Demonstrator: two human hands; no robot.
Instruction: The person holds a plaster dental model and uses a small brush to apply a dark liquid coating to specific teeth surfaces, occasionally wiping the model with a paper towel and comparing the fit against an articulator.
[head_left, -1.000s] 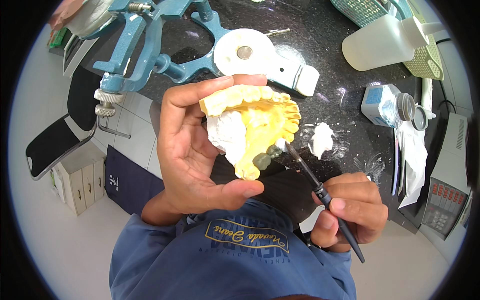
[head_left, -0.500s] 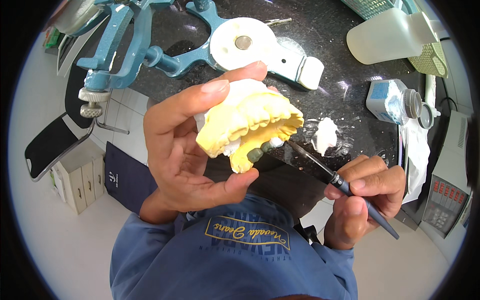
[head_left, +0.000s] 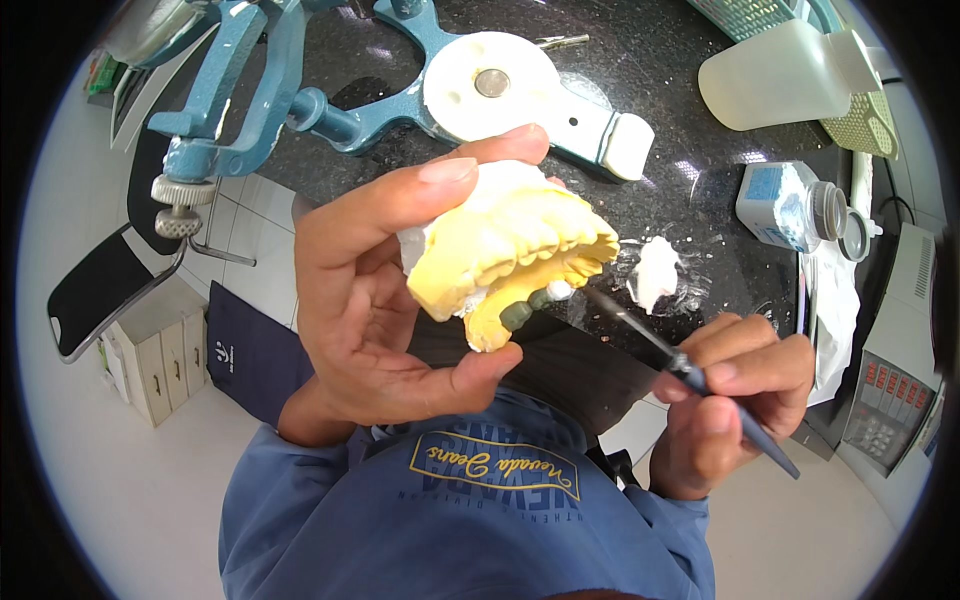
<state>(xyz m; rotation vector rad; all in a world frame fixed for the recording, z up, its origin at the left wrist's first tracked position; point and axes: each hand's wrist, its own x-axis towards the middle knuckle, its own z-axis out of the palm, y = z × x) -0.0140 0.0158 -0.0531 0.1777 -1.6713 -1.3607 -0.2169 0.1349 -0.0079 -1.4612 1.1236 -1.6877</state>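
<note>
My left hand [head_left: 365, 300] grips a yellow and white plaster dental model [head_left: 520, 235] by its edges, thumb below and fingers above. Along the model's lower arch sit dark green tooth pieces [head_left: 516, 316] and one white tooth [head_left: 559, 290]. In my right hand [head_left: 735, 390] is a slim brush [head_left: 688, 372] with a dark handle, held like a pen. Its tip is close beside the white tooth; whether it touches cannot be made out. A lump of white paste [head_left: 655, 274] lies on the dark worktop [head_left: 690, 215] beyond the brush.
Behind the model stands a blue metal dental articulator [head_left: 390, 110] with a white round plate [head_left: 492, 85]. To the right are an opened jar [head_left: 785, 205], a translucent bottle [head_left: 770, 80] and a green basket [head_left: 865, 125]. A black chair [head_left: 90, 290] is on the left.
The dental model has shifted slightly right and tilted a little in my left hand. The brush tip has moved slightly right and down, still near the white tooth.
</note>
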